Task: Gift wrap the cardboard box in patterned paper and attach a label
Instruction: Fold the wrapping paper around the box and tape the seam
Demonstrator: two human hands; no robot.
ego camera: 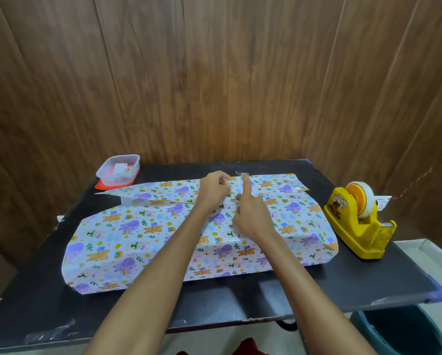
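One seam edge of patterned paper [127, 234] is pinched by the left hand [213, 187]; right hand's [250, 213] straight forefinger bears tape [241, 173].

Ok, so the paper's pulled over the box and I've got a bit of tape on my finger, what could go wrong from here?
The seam is held only by your left hand pinching the patterned paper. If that pinch loosens, the overlap may spring open; the far left flap already lifts. The tape strip hangs from the raised fingertip of your right hand, so it could fold onto itself or land crooked.
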